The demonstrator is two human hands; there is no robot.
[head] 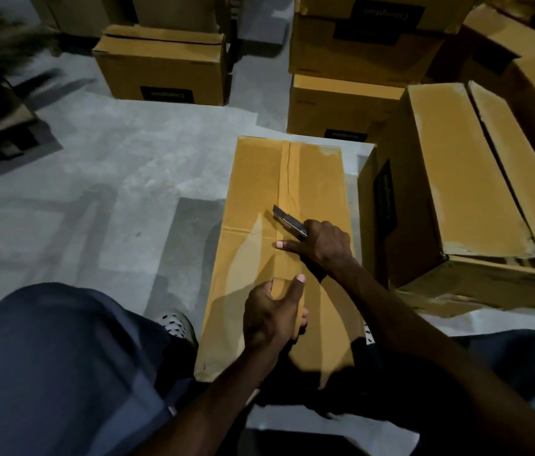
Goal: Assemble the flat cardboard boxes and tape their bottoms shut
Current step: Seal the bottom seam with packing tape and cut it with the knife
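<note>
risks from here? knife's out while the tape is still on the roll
1. The right hand holds the utility knife with the blade exposed, and its thumb presses the tape strip just below the blade; a slip could cut it.
2. The left hand grips the tape roll close along the cut line, so it is also within reach of the blade.
3. A deep cut may score the cardboard box.

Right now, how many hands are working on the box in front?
2. The left hand grips a tape roll over the box, at its near part; the right hand, just beyond, holds a cutter.
</note>
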